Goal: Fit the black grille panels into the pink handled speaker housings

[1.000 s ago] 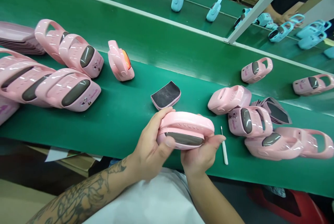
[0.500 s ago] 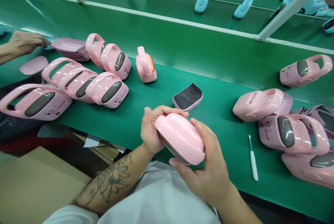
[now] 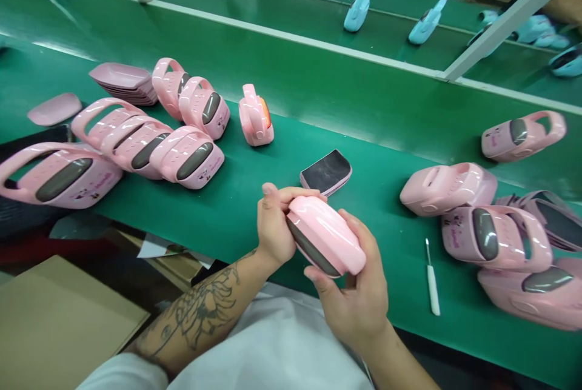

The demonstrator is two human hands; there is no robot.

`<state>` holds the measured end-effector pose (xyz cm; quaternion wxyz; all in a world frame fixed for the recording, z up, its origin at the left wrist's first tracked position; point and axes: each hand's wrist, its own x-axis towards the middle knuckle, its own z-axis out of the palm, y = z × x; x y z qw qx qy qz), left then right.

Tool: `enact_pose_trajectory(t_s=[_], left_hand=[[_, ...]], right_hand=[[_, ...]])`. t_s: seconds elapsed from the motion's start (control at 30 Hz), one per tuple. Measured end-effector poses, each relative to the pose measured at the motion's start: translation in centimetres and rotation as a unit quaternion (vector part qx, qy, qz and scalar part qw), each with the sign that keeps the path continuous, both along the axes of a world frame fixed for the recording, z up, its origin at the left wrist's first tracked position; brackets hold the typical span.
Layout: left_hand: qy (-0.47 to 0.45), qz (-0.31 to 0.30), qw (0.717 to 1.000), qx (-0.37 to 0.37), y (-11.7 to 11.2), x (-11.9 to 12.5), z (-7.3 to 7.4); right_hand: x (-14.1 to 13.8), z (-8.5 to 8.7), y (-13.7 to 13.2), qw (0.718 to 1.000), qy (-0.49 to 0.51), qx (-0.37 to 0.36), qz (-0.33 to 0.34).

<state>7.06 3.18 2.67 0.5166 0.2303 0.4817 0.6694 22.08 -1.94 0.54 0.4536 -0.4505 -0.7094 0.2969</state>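
Observation:
Between my two hands is a glossy pink plastic housing (image 3: 328, 233) with a dark smoky window along its left side, tilted above the bench. My left hand (image 3: 276, 220) grips its far left end, the thumb pointing up and the fingers behind it. Wrapped round the right end is my right hand (image 3: 357, 278), thumb low at the near side. Just beyond the housing, a pink-edged panel with a black face (image 3: 327, 171) lies on the bench. A white-handled screwdriver (image 3: 433, 287) rests to the right of my right hand.
Several pink handled housings (image 3: 186, 156) stand at left near a stack of pale pink panels (image 3: 125, 82). More pink housings (image 3: 495, 238) crowd the right. One with an orange part (image 3: 257, 116) stands alone. Blue housings (image 3: 357, 11) sit beyond a white rail (image 3: 291, 41).
The held housing has turned so more of its dark window shows, and both hands have shifted slightly right. Another person's hand at the far left has gone out of view.

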Motion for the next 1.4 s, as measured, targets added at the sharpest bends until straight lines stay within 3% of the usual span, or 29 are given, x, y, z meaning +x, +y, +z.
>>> enact_pose_trajectory(t_s=[0.17, 0.27, 0.43, 0.6, 0.7, 0.9, 1.07, 1.23, 1.3, 1.37, 1.4], left_hand=[[-0.055, -0.044, 0.997, -0.012, -0.2, -0.1, 0.4], [-0.006, -0.107, 0.994, 0.034, -0.9, -0.7, -0.1], [0.133, -0.302, 0.931, 0.157, -1.4, -2.9, -1.6], [0.156, -0.390, 0.891, 0.174, -0.8, -4.2, -1.5], [0.161, -0.395, 0.886, 0.180, -0.2, -4.5, -1.2], [0.067, -0.396, 0.902, 0.158, 1.2, -5.4, -1.0], [0.013, -0.389, 0.909, 0.149, 1.7, -5.4, -0.3], [-0.053, -0.359, 0.924, 0.120, -1.0, -3.8, -0.9], [0.000, -0.346, 0.935, 0.077, -2.7, -3.7, -1.4], [0.158, -0.292, 0.942, 0.042, -4.1, -4.3, -1.5], [0.258, -0.266, 0.928, 0.039, -4.6, -4.7, -1.4]], right_hand=[[0.1, 0.3, 0.2, 1.000, -0.003, 0.020, -0.006], [-0.2, 0.1, -0.1, 0.998, 0.020, 0.044, -0.048], [-0.1, -0.8, -0.7, 0.994, 0.085, 0.001, -0.062], [0.4, -1.1, -0.5, 0.995, 0.066, 0.040, -0.062], [1.0, -0.6, -0.4, 0.997, 0.041, 0.044, -0.050], [2.8, 2.5, 0.1, 0.993, -0.046, 0.004, 0.107], [2.6, 3.2, 0.4, 0.996, -0.047, -0.016, 0.077], [2.9, 2.3, 0.5, 0.993, 0.005, -0.119, 0.019], [3.9, 2.3, 0.8, 0.987, -0.003, -0.156, 0.021], [5.1, 2.6, 1.4, 0.983, -0.034, -0.175, 0.049], [5.6, 2.7, 1.6, 0.980, -0.055, -0.179, 0.073]])
